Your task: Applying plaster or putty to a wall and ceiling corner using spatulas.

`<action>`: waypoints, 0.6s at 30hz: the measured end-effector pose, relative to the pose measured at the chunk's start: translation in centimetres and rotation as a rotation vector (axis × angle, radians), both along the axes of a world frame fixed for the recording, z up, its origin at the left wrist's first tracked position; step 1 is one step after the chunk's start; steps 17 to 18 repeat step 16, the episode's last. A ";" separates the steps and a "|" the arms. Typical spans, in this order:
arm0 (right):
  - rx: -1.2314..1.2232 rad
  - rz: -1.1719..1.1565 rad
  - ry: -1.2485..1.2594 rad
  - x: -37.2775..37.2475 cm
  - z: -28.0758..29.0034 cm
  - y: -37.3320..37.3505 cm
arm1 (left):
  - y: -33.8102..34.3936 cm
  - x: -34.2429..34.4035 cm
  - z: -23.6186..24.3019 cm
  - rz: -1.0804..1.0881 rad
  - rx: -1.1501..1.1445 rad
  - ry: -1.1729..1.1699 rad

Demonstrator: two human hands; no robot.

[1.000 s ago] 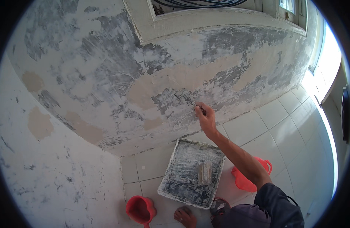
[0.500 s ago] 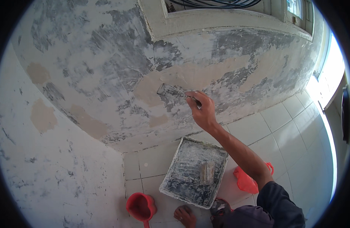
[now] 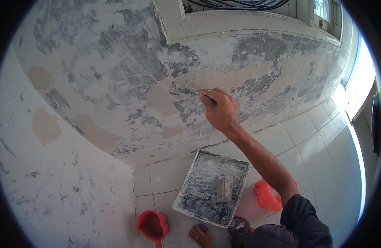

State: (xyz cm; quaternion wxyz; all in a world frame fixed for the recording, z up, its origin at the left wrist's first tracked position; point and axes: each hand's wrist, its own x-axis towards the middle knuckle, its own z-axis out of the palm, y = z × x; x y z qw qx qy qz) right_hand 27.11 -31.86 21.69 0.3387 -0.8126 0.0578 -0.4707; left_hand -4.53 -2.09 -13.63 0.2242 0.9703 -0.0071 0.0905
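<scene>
My right hand (image 3: 220,108) grips the handle of a putty knife (image 3: 183,89), its flat blade turned leftward against the wall. Grey and white smears cover the blade. Around it on the wall (image 3: 132,49) lies a patch of beige filler (image 3: 159,99) beside bare grey areas. My left hand is out of sight. Below, a shallow tray (image 3: 186,175) coated with dried grey and white residue rests on the tiled floor. A flat, wide-bladed tool (image 3: 225,189) lies inside it.
Left of the tray stands a red dipper (image 3: 153,225), near what looks like a bare foot (image 3: 201,235). A red plastic bag (image 3: 268,196) lies right of it, beneath my forearm. Above is a framed opening (image 3: 240,25) with coiled cables (image 3: 240,5). Another wall (image 3: 54,182) meets at the left.
My right hand and the putty knife have moved slightly upward along the wall, and the blade lies at a flatter angle. The tray and dipper stay in place.
</scene>
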 end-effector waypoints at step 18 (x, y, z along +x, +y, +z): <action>-0.122 0.107 0.195 0.9 2.6 -0.2 | 0.7 -0.1 -1.2 -0.005 0.019 0.003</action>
